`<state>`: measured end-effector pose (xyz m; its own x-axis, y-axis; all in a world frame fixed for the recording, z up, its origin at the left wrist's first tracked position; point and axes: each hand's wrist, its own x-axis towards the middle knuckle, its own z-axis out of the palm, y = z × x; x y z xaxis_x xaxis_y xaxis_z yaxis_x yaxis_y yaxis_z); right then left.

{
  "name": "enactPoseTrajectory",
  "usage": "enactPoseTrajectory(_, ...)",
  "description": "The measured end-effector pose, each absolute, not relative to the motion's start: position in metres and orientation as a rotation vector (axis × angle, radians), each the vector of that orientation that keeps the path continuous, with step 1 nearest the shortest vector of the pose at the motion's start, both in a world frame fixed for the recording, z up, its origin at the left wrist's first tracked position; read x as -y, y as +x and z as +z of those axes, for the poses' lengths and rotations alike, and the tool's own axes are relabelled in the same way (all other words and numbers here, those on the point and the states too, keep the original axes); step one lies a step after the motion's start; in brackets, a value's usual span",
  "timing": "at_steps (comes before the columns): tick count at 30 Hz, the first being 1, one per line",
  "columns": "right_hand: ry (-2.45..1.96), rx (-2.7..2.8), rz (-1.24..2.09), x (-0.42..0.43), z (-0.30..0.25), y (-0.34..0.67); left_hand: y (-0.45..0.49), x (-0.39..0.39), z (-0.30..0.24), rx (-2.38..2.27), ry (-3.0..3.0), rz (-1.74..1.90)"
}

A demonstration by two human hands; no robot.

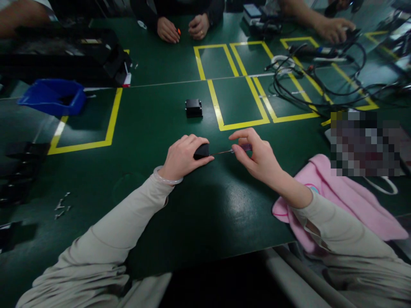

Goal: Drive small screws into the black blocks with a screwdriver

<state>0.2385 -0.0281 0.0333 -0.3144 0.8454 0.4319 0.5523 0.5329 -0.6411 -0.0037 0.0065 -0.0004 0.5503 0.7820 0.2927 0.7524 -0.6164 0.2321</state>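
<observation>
My left hand (183,157) is closed around a small black box-shaped part (201,151), holding it on the green tabletop. In my right hand (257,156) is a screwdriver (246,147) with a thin metal shaft, lying nearly level. Its tip reaches the right side of the black part; whether it sits in a screw I cannot tell. The thumb presses on the handle and the index finger is raised over it. Just beyond my hands a similar black box (193,108) rests on the table.
At the left are a blue bin (54,97), several small metal pieces (61,206) and more black parts (19,164). A pink cloth (334,188) lies under my right forearm. Black cables (289,96) coil at the far right. Across the table are a co-worker's hands (199,26).
</observation>
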Motion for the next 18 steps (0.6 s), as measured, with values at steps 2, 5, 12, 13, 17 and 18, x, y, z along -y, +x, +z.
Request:
enactPoseTrajectory(2, -1.123, 1.994, 0.467, 0.028, 0.036, 0.236, -0.003, -0.006, 0.0, -1.333, 2.697, 0.572)
enactPoseTrajectory(5, -1.135, 2.019, 0.465, 0.024, 0.042, 0.233, -0.003, -0.006, 0.0, -1.331, 2.695, 0.574)
enactPoseTrajectory(12, -1.147, 2.13, 0.53, 0.004, 0.058, 0.223, -0.003, -0.005, -0.001, -1.351, 2.709, 0.583)
enactPoseTrajectory(13, -1.141, 2.142, 0.53, 0.001, 0.06, 0.222, -0.002, -0.005, -0.001, -1.355, 2.71, 0.584)
enactPoseTrajectory(17, -1.121, 2.203, 0.523, -0.007, 0.068, 0.22, -0.002, -0.005, -0.001, -1.366, 2.716, 0.578)
enactPoseTrajectory(18, -1.121, 2.222, 0.522, -0.008, 0.069, 0.219, -0.002, -0.005, -0.001, -1.372, 2.72, 0.579)
